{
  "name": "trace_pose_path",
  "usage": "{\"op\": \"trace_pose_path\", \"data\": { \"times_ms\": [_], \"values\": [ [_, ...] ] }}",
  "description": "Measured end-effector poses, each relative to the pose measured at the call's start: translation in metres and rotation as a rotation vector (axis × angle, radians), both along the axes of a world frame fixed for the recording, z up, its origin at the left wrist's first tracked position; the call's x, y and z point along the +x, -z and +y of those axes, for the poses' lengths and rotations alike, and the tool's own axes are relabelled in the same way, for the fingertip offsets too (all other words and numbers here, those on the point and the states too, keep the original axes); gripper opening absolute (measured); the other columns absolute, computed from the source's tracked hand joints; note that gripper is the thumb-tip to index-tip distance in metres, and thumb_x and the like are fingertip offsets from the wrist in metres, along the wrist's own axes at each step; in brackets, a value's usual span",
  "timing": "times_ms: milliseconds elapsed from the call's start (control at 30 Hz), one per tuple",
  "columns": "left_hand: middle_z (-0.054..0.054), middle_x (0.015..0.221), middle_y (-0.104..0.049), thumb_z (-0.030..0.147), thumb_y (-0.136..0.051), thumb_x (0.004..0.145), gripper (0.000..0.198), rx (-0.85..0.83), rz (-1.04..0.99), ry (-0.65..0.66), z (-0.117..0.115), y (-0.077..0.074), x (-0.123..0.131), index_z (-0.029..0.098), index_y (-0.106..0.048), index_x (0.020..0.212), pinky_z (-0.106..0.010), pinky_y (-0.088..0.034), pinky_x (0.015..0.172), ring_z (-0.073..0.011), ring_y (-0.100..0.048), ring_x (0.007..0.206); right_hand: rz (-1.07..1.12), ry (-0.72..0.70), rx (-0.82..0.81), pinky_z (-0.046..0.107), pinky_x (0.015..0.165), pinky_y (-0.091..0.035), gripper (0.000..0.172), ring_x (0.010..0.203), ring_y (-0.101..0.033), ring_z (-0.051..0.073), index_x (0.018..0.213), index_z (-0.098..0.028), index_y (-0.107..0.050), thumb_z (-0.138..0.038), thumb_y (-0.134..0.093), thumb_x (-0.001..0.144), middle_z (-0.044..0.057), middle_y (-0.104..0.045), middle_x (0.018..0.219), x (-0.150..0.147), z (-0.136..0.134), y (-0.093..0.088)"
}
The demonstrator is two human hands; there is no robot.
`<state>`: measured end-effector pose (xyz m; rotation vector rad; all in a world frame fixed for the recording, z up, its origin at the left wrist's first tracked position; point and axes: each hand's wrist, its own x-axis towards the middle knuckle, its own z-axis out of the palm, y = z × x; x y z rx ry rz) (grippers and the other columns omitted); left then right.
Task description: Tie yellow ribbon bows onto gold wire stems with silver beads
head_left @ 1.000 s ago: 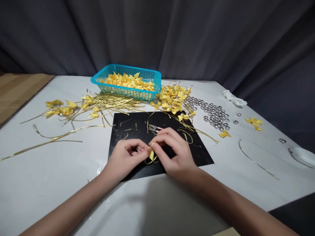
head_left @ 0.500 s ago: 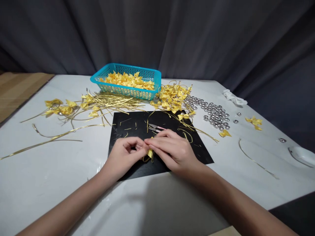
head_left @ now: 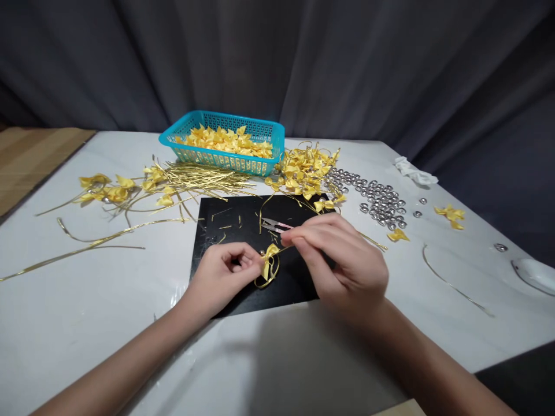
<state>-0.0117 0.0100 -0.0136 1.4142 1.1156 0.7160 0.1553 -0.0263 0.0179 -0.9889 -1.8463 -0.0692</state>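
Between thumb and fingers, my left hand [head_left: 232, 266] pinches a yellow ribbon bow [head_left: 269, 259] with a loop of gold cord [head_left: 276, 276] hanging below it. My right hand [head_left: 342, 260] is closed to the right of the bow, its fingertips pinching the end of a thin gold cord [head_left: 284, 249] that runs out from the bow. Small scissors [head_left: 274, 224] lie on the black mat [head_left: 247, 297], just beyond my right fingertips. Short gold cord scraps are scattered on the mat.
A blue basket [head_left: 225, 155] of yellow bows stands at the back, with gold cords [head_left: 203, 178] before it. Finished-looking bows [head_left: 307, 167] and silver beads [head_left: 381, 202] lie to its right. A white cloth [head_left: 415, 171] and white dish [head_left: 535, 274] are farther right.
My right hand has moved right, away from my left hand, drawing the cord out. The bow and its loop now show more fully between the hands.
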Motion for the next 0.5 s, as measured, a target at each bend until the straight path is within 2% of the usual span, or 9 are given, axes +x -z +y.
{"op": "trace_pose_path", "data": {
  "times_ms": [333,500],
  "values": [
    [0.003,0.05,-0.052,0.024,-0.062,0.058,0.009,-0.002,0.016,-0.013,0.002,-0.002,0.002,0.016,-0.064,0.054,-0.02,-0.035,0.047,-0.0098,-0.045,0.049,0.048,0.064,0.071,0.031,0.067,-0.051,0.021,0.065,-0.06,0.014,0.082,-0.018,-0.066,0.0,-0.057,0.083,0.004,-0.071,0.074,0.002,-0.002,-0.014],
    [0.003,0.05,-0.052,0.024,-0.061,0.057,0.01,-0.011,0.019,-0.017,0.001,-0.003,0.003,0.016,-0.062,0.052,-0.02,-0.035,0.048,-0.0094,-0.045,0.049,0.027,0.113,0.088,0.033,0.066,-0.051,0.023,0.065,-0.061,0.015,0.084,-0.023,-0.065,-0.001,-0.056,0.085,0.001,-0.07,0.076,0.008,-0.004,-0.018]
  ]
}}
